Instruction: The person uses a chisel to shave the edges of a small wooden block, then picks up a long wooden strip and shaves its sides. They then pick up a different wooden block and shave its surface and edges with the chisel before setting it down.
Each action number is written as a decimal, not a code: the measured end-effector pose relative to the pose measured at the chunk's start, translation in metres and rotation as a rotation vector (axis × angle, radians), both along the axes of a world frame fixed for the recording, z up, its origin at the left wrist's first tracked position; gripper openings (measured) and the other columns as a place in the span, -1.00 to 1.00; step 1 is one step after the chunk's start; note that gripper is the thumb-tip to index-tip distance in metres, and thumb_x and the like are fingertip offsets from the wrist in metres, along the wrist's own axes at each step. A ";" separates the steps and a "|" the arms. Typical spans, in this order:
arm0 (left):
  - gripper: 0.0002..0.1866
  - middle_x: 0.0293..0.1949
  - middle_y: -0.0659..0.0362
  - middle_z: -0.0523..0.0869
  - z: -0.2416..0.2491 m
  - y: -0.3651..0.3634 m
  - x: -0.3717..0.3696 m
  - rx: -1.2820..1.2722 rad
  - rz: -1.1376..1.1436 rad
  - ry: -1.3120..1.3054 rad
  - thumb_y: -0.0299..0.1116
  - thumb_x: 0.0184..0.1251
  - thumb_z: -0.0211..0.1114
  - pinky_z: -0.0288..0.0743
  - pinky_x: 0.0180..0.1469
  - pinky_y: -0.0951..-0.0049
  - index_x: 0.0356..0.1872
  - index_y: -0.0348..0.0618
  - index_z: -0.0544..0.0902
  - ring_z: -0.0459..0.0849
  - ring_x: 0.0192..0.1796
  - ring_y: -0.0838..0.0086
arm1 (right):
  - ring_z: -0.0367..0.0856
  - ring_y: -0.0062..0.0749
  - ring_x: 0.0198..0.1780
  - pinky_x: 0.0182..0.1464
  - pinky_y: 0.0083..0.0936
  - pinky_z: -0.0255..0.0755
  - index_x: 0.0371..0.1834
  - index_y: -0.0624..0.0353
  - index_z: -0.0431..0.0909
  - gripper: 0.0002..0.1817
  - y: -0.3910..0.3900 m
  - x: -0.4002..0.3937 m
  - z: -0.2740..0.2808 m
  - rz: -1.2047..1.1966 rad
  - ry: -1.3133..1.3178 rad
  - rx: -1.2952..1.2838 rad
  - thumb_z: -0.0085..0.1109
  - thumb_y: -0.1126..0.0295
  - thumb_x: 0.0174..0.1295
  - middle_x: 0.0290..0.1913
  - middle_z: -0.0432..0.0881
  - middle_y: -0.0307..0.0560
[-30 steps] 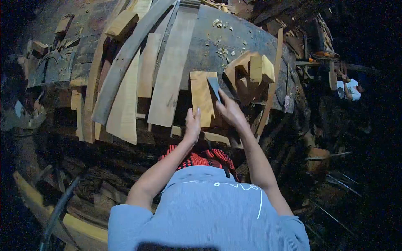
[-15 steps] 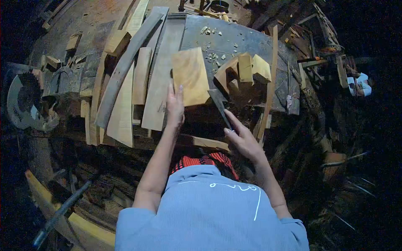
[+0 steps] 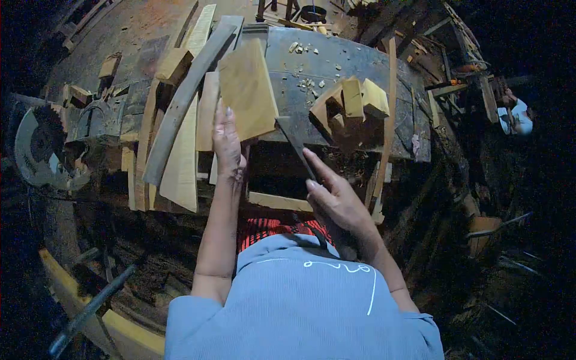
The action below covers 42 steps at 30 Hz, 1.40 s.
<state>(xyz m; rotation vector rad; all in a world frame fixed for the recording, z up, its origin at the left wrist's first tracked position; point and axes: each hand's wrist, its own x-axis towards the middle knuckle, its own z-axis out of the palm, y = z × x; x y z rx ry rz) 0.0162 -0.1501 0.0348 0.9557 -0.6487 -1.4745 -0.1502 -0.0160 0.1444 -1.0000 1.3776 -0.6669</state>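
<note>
1. Pale wood: the left hand (image 3: 228,147) grips the flat board (image 3: 247,90) by its near edge, long axis running away over the bench (image 3: 354,60).
2. Just right, the right hand (image 3: 336,198) clasps the blade (image 3: 294,141), tip pointing toward the board's lower corner.

Your left hand (image 3: 227,144) holds a pale wood board (image 3: 246,90): bare, matt, smooth-sawn face. Your right hand (image 3: 337,198) grips a blade (image 3: 292,139) of dull grey metal, no shine. The worktop (image 3: 354,60) is dark, worn and rough, littered with light wood chips (image 3: 309,81). The offcut blocks (image 3: 354,99) are raw unfinished wood. Your shirt (image 3: 300,306) is ribbed matt cloth.
</note>
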 end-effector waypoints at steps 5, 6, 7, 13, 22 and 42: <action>-0.59 0.12 0.13 0.41 -0.004 0.003 0.006 0.004 0.025 -0.077 -0.35 0.37 -0.07 0.31 0.13 0.45 0.21 -0.21 0.25 0.40 0.10 0.47 | 0.31 -0.63 -0.45 -0.36 -0.61 0.31 0.35 -0.03 0.01 -0.39 -0.002 0.011 -0.005 -0.047 -0.024 0.049 -0.06 0.32 0.21 -0.30 0.46 -0.14; -0.59 0.11 0.13 0.42 -0.005 0.004 0.004 -0.027 0.034 -0.179 -0.35 0.37 -0.07 0.35 0.09 0.45 0.21 -0.20 0.25 0.42 0.09 0.46 | 0.31 -0.63 -0.45 -0.36 -0.61 0.31 0.35 -0.03 0.01 -0.39 -0.006 0.012 -0.006 -0.047 -0.018 0.046 -0.06 0.32 0.21 -0.30 0.46 -0.14; -0.59 0.10 0.13 0.42 -0.007 0.001 0.005 -0.012 0.017 -0.032 -0.35 0.37 -0.07 0.37 0.07 0.47 0.21 -0.20 0.24 0.45 0.06 0.46 | 0.30 -0.64 -0.45 -0.37 -0.62 0.31 0.35 -0.04 0.01 -0.39 -0.008 0.014 -0.007 -0.039 -0.012 0.025 -0.06 0.32 0.21 -0.33 0.45 -0.16; -0.59 0.09 0.12 0.43 0.012 0.005 0.009 0.129 0.036 0.002 -0.35 0.36 -0.05 0.35 0.09 0.48 0.21 -0.18 0.27 0.46 0.06 0.48 | 0.29 -0.65 -0.44 -0.36 -0.66 0.29 0.34 -0.04 0.02 -0.39 -0.002 0.026 0.000 -0.018 -0.028 0.043 -0.04 0.36 0.20 -0.37 0.42 -0.21; -0.57 0.10 0.11 0.43 0.007 0.026 0.006 0.137 -0.081 0.058 -0.34 0.35 -0.04 0.34 0.12 0.45 0.22 -0.18 0.24 0.43 0.10 0.46 | 0.30 -0.41 0.10 0.05 -0.54 0.27 0.35 0.04 -0.01 -0.39 -0.003 0.018 -0.012 0.048 0.062 -0.061 -0.08 0.33 0.21 0.24 0.22 0.04; -0.53 0.14 0.12 0.40 0.002 0.059 0.016 0.181 -0.355 0.231 -0.34 0.36 -0.08 0.40 0.08 0.43 0.27 -0.17 0.14 0.46 0.09 0.44 | 0.29 -0.44 0.13 0.16 -0.54 0.15 0.33 0.12 0.01 -0.40 -0.033 -0.017 -0.031 -0.127 0.027 -0.167 -0.07 0.33 0.21 0.31 0.14 -0.02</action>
